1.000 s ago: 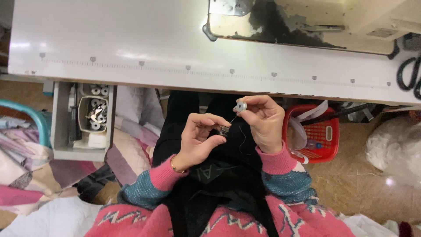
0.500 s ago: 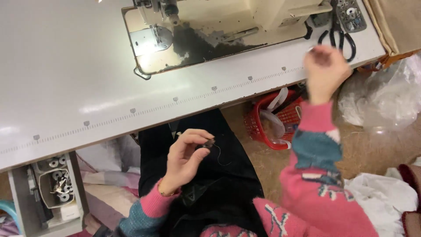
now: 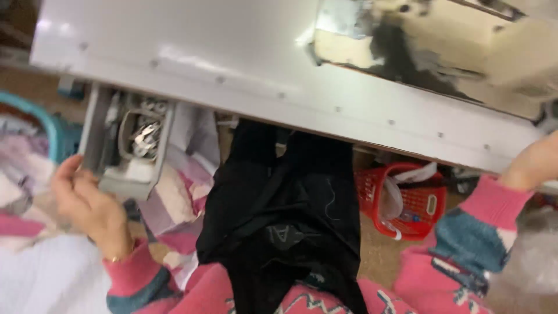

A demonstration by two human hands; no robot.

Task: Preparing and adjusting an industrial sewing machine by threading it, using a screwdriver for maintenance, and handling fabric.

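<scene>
Far left: turquoise basket rim [image 3: 35, 116] at the edge, pale patterned cloth [image 3: 23, 192] piled beneath.
Left hand [image 3: 87, 203]: open, fingers loosely spread, clamped on nothing; fingertips just beside the near left corner of the small drawer [image 3: 125, 148], touching or nearly so, too blurred to settle.
Small drawer: pulled out from under the white worktop [image 3: 192, 52], hanging to the right of and slightly beyond the left hand; small metal parts [image 3: 142, 131] heaped in a tray inside, a white box at its near end.
Doing it well: probably best to steady the drawer by its front edge, keep it level so the metal parts stay put, and pick with fingertips rather than rake through.
Centre: black fabric [image 3: 285, 215] draped down the lap from under the worktop edge, well apart from both hands, a thin pale thread lying on it.
Right of centre: red plastic basket [image 3: 407, 200] on the floor with white strips hanging out.
Far right: sewing machine [image 3: 430, 52] on the far side of the worktop, blurred.
Right hand [image 3: 535, 163]: raised to the worktop's near edge, mostly cut off by the frame; cannot tell whether open or closed.
Sleeves: pink and teal knit on both arms.
</scene>
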